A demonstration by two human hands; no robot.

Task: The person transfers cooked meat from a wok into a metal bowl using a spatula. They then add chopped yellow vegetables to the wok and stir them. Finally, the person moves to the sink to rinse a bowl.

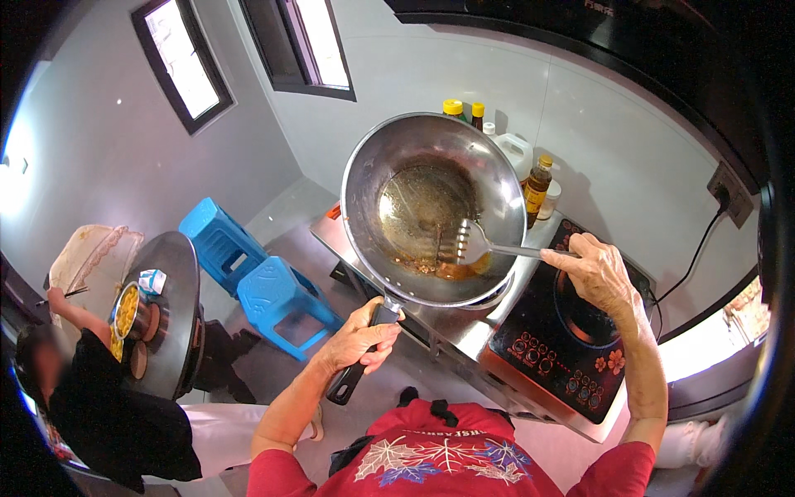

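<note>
My left hand (362, 338) is wrapped round the black handle of a large steel wok (373, 178), which is held up and tilted so its inside shows. Brown liquid and dark bits lie along the wok's lower side. In my right hand (598, 273) is a slotted metal spatula (470, 243), its slotted blade inside the wok near the liquid. Right of the wok is a black induction cooktop (542, 331) with a round cooking zone, partly under my right forearm. What lies beneath the wok is mostly hidden.
Bottles (538, 186) and a white jug (515, 151) stand against the wall behind the wok. Two blue plastic stools (277, 298) are on the floor at left. A seated person (124, 406) is at a round dark table (178, 273) with a pot of yellow food (128, 311).
</note>
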